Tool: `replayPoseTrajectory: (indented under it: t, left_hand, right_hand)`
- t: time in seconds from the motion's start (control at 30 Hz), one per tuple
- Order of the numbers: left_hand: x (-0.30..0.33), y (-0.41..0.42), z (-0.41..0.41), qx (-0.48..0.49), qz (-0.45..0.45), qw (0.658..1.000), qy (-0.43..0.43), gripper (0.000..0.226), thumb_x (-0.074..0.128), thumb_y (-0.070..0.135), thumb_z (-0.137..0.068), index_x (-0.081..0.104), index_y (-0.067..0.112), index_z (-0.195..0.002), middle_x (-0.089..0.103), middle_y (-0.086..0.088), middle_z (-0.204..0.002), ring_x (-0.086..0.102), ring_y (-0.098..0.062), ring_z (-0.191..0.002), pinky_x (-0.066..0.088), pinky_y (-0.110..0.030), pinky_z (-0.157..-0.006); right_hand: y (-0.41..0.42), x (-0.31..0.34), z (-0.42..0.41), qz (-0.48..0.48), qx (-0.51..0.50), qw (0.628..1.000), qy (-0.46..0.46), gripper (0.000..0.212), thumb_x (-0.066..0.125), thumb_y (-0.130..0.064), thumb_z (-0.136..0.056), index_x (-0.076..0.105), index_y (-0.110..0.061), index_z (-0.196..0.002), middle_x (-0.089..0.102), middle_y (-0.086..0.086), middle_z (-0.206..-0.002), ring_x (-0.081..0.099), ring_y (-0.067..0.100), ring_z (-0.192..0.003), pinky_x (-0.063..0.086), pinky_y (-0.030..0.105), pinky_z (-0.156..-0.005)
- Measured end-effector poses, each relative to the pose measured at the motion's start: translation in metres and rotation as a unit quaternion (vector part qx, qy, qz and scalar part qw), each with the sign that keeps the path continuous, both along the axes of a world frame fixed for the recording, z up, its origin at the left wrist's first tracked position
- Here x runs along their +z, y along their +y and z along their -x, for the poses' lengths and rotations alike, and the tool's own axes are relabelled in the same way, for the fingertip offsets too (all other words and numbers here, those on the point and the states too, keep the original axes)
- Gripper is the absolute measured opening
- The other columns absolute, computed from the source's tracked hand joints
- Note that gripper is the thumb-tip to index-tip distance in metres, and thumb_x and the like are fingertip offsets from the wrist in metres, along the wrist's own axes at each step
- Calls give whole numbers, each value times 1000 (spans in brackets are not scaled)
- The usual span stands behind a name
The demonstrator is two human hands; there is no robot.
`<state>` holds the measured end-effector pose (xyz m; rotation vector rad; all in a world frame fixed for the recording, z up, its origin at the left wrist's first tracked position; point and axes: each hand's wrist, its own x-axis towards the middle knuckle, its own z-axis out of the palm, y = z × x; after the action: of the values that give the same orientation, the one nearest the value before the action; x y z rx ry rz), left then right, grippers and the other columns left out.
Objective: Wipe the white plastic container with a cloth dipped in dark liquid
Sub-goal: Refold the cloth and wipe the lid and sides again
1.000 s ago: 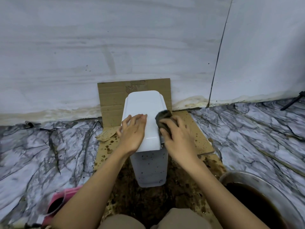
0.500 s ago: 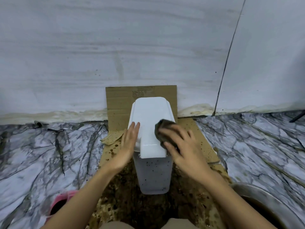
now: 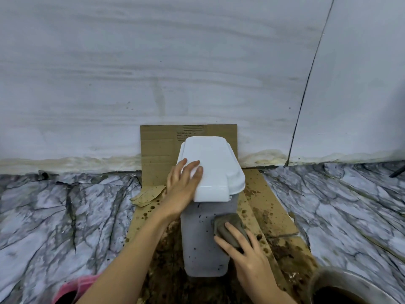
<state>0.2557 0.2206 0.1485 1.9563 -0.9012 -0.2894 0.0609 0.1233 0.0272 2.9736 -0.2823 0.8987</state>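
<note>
The white plastic container [image 3: 208,218] stands upright on stained cardboard [image 3: 269,207] on the floor, its long axis vertical and its lid end pointing up; its near, speckled face lies just left of the right hand [image 3: 247,257], which is the nearer hand to that wall. That hand presses the dark cloth [image 3: 228,224] against the wall's right edge with fingers fairly straight over it. The left hand [image 3: 182,189] rests spread on the lid's left side, steadying it, so the wipe likely runs along the wall beneath.
</note>
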Motion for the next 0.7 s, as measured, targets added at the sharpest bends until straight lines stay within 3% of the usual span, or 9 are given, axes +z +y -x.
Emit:
replayPoseTrajectory:
  t: [0.07,0.13,0.2,0.3,0.37,0.43,0.57,0.63,0.7]
  left_hand:
    - [11,-14,-10,-5,6,1000,0,55,37,69,-85,34,48,-136,8,18,-154,-2,-12,-143,5,-42,-115]
    - [18,-26,-22,4,30,1000,6,53,45,63,-86,37,46,-135,11,15,-154,1,-15,-143,8,-40,-115]
    - [24,-39,-32,16,58,998,15,51,49,63,-85,41,47,-133,15,13,-153,6,-17,-142,11,-39,-114]
    - [32,-61,-47,33,75,996,27,47,51,63,-84,48,45,-128,19,9,-151,11,-20,-141,14,-38,-113]
    - [38,-73,-57,44,71,996,23,43,51,62,-85,54,42,-123,24,6,-148,14,-23,-139,14,-37,-112]
    - [42,-81,-69,44,63,997,18,42,50,64,-85,57,41,-119,27,5,-145,18,-25,-138,16,-37,-111]
    - [42,-88,-89,34,61,997,20,35,50,67,-83,57,46,-111,29,6,-142,24,-24,-136,20,-39,-113]
    - [41,-92,-91,29,72,997,16,47,52,70,-79,58,43,-117,30,9,-140,26,-22,-135,23,-42,-114]
    - [39,-96,-90,32,78,996,7,55,55,74,-74,57,44,-119,31,9,-140,27,-21,-134,25,-42,-113]
  right_hand:
    - [-5,11,-18,2,21,1000,-8,48,15,-21,-103,25,-39,-146,31,-8,-151,51,28,-123,49,43,-96]
    - [-12,28,-44,-9,31,998,-56,54,34,-9,-99,26,-29,-148,31,-4,-152,51,30,-123,43,41,-101]
    - [-24,48,-78,-21,15,993,-116,76,55,10,-82,29,-20,-147,34,0,-151,50,33,-123,38,41,-105]
    - [-31,69,-126,-58,-54,985,-155,82,69,16,-66,43,-10,-139,47,4,-143,51,39,-116,43,45,-97]
    - [-27,58,-142,-57,-73,988,-126,90,73,13,-59,42,-11,-140,44,2,-145,48,37,-112,50,45,-87]
    - [-24,23,-137,2,-34,997,-67,93,73,3,-65,32,-20,-146,30,-4,-153,47,33,-109,55,41,-79]
    - [-48,-29,-93,125,5,992,21,63,43,-15,-81,36,-30,-142,9,-8,-158,63,27,-96,55,35,-72]
    - [-66,-19,-84,117,-28,993,6,74,58,-13,-75,35,-27,-144,15,-7,-158,62,28,-101,51,39,-74]
    - [-80,11,-96,82,-84,993,-31,93,79,-11,-64,34,-23,-146,27,-4,-154,50,31,-109,44,42,-79]
